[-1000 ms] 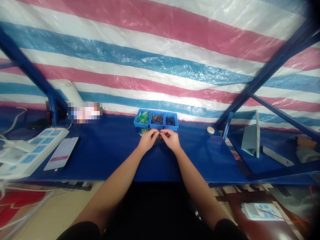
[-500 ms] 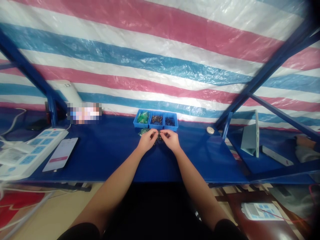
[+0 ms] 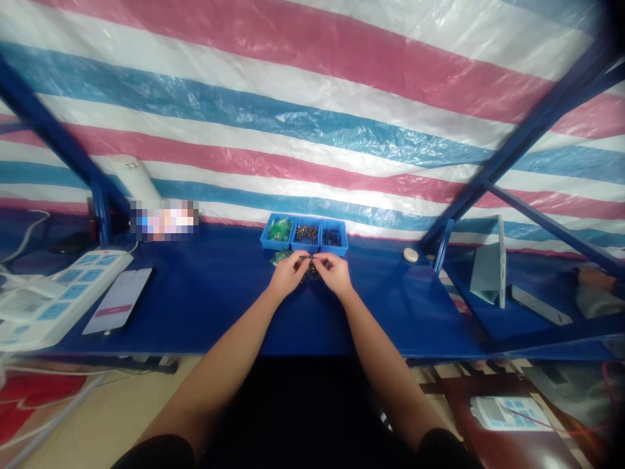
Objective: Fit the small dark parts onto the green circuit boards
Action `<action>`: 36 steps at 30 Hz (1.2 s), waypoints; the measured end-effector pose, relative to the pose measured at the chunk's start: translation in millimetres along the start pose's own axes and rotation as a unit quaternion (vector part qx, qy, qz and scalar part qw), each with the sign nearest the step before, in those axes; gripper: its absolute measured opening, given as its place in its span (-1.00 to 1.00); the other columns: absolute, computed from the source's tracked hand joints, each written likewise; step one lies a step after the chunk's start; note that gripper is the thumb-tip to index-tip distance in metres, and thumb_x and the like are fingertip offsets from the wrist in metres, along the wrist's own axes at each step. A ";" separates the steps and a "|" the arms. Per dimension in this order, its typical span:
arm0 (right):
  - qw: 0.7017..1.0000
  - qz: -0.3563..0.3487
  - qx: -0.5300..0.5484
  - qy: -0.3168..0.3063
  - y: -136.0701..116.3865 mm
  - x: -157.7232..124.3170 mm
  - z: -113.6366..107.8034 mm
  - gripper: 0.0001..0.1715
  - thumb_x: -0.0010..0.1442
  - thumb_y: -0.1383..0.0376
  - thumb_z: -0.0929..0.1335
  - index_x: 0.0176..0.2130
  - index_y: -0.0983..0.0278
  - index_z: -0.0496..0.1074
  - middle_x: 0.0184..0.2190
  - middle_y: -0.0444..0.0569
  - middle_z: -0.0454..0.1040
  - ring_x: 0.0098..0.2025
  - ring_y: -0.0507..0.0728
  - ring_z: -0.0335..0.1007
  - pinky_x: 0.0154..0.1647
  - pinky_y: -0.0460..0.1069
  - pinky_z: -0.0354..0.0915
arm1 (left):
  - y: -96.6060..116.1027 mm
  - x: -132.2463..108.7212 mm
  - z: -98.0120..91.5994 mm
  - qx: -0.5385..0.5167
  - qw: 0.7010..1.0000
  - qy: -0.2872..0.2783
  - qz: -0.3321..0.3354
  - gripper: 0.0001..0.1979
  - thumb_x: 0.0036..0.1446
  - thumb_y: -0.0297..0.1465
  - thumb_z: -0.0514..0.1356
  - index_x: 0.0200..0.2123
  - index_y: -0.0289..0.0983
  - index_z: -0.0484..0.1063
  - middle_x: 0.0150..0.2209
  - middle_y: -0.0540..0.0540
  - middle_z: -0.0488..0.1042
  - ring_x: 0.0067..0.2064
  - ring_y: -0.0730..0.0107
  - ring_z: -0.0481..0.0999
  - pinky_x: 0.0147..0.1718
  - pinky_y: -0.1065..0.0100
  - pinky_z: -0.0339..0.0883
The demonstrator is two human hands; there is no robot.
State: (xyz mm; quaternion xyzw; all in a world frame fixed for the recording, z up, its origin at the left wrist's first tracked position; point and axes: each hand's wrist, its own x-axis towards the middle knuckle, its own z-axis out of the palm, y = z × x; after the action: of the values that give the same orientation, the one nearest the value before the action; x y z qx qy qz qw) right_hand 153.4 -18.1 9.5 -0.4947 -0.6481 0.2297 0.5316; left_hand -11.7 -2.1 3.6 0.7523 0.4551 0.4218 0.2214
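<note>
My left hand (image 3: 287, 272) and my right hand (image 3: 334, 272) meet above the table, fingertips pinched close together. Whatever sits between the fingertips is too small to make out. Beneath and between them lies a pile of small dark and brass-coloured parts (image 3: 309, 276). A bit of green plastic (image 3: 278, 258) rests by the left fingers. Just beyond the hands stand three joined blue bins: the left bin (image 3: 266, 244) has green bagged pieces, the middle bin (image 3: 305, 247) small brass-coloured parts, the right bin (image 3: 334, 249) small dark parts.
At left on the blue table (image 3: 205, 306) are a phone (image 3: 120, 301) and a white power strip (image 3: 73, 293). A round pale object (image 3: 410, 255) lies to the right. Past the blue frame post (image 3: 443, 246) stand a tablet (image 3: 491, 264) and another person's arm (image 3: 598, 286).
The fingertips have shifted very slightly against each other, the left fingers a touch higher. Both hands stay over the pile, and the bins have not moved.
</note>
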 end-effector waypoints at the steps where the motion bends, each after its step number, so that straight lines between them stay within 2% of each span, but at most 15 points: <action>1: 1.000 0.000 0.001 -0.002 0.1 -0.1 0.0 -0.73 0.16 0.15 0.34 -0.22 0.21 0.56 -0.26 -0.04 0.58 -0.42 0.07 0.43 -0.39 -0.04 0.35 | -0.4 0.1 0.4 0.001 1.000 0.000 0.001 -0.73 0.25 -0.19 0.06 -0.12 -0.19 0.40 -0.47 0.06 0.46 -0.47 0.45 0.44 -0.42 0.43 0.27; 8: 1.000 -0.003 0.004 0.005 2.5 0.2 1.8 -0.70 0.15 0.15 0.35 -0.18 0.23 0.55 -0.31 -0.04 0.58 -0.43 0.07 0.42 -0.41 -0.04 0.35 | -1.1 0.1 -1.2 0.009 1.000 -0.005 0.019 -0.73 0.28 -0.21 0.02 -0.21 -0.20 0.45 -0.36 0.02 0.52 -0.40 0.45 0.47 -0.36 0.43 0.29; 15: 1.000 -0.006 0.006 0.009 2.5 0.1 1.4 -0.73 0.16 0.15 0.34 -0.21 0.21 0.55 -0.28 -0.04 0.58 -0.43 0.07 0.42 -0.40 -0.03 0.36 | -2.2 -0.3 0.8 0.001 1.000 0.005 -0.001 -0.72 0.24 -0.18 0.06 -0.11 -0.18 0.42 -0.42 0.03 0.50 -0.44 0.44 0.47 -0.40 0.42 0.29; 29: 1.000 -0.011 -0.005 0.004 1.2 -0.2 1.6 -0.74 0.15 0.16 0.35 -0.21 0.21 0.55 -0.28 -0.04 0.58 -0.41 0.07 0.43 -0.39 -0.04 0.37 | -3.1 -0.8 0.0 -0.015 1.000 -0.012 0.005 -0.73 0.28 -0.20 0.01 -0.23 -0.21 0.42 -0.47 0.03 0.47 -0.47 0.46 0.44 -0.42 0.42 0.29; 36: 1.000 -0.005 0.001 -0.001 0.6 -0.2 1.5 -0.74 0.16 0.14 0.34 -0.27 0.22 0.55 -0.29 -0.04 0.58 -0.41 0.08 0.44 -0.38 -0.04 0.37 | -3.4 -1.5 1.9 -0.062 0.997 -0.022 0.026 -0.70 0.24 -0.20 0.07 -0.08 -0.23 0.42 -0.46 0.01 0.48 -0.46 0.44 0.46 -0.40 0.40 0.36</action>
State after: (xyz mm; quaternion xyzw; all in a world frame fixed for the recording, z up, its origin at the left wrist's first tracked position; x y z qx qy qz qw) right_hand 152.3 -17.7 8.5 -0.4904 -0.6508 0.2284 0.5327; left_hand -12.2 -1.6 -0.5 0.7575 0.4035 0.4384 0.2667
